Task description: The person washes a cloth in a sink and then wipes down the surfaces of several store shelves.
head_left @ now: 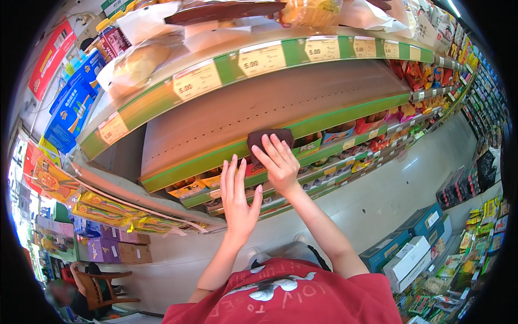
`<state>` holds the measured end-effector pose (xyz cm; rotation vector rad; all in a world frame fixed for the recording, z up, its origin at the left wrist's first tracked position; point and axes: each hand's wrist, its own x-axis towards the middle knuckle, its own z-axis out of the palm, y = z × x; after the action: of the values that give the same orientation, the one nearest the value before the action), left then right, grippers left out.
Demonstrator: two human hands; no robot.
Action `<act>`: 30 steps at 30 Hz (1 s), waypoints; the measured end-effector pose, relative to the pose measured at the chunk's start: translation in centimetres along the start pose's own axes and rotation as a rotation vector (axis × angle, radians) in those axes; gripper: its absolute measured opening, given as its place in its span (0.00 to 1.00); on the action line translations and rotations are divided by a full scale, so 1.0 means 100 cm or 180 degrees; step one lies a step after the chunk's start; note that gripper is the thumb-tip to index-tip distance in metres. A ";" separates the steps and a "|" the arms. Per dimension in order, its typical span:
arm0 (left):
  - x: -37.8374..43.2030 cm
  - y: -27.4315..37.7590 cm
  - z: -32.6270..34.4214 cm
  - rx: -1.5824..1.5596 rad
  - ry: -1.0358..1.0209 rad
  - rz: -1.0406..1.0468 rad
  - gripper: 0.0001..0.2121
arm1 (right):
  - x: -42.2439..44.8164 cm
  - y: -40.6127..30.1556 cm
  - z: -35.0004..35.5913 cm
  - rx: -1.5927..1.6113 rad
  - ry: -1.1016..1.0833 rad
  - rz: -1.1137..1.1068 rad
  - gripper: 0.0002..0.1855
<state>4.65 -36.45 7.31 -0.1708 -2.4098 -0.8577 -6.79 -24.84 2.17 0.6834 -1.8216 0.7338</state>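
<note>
A folded dark brown cloth (254, 141) lies against the front edge of a metal shelf (243, 109). My right hand (280, 164) keeps hold of it, fingers spread flat over its face. Just left of that, my left hand (238, 198) is raised with its fingers apart, holding nothing. Its fingertips come near the shelf's green front strip (194, 173); whether they touch it I cannot tell. The shelf board is bare, with a row of small holes along it.
Overhead, a shelf edge with price tags (262, 62) carries bagged bread (139, 60). Snack boxes (307, 145) fill lower shelves. Yellow packs (107, 210) hang at the left corner. Cartons (406, 263) stand at right. A person (87, 291) sits on a wooden chair (101, 285).
</note>
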 end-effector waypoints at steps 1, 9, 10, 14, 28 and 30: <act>0.003 0.004 0.006 0.0043 -0.0009 -0.0005 0.31 | 0.002 0.009 -0.005 0.0025 -0.0064 -0.0142 0.21; 0.019 0.031 0.049 0.0302 -0.0043 -0.0201 0.34 | 0.002 0.088 -0.037 -0.0159 0.0112 -0.0272 0.24; 0.020 0.032 0.054 0.0343 -0.0056 -0.0188 0.35 | 0.001 0.100 -0.043 -0.0198 0.0150 -0.0234 0.24; 0.021 0.041 0.069 0.0455 -0.0052 -0.0305 0.35 | 0.002 0.137 -0.058 -0.0289 0.0432 -0.0055 0.26; 0.025 0.043 0.080 0.1029 0.0030 -0.0436 0.38 | 0.019 0.137 -0.083 0.0466 0.0958 0.1023 0.32; 0.026 0.044 0.079 0.0920 0.0010 -0.0405 0.37 | 0.023 0.132 -0.095 0.1210 0.1458 0.1847 0.30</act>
<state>0.10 -28.31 6.19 0.0956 -2.5297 -0.5526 -11.66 -9.36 4.95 0.1749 -1.4602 1.5125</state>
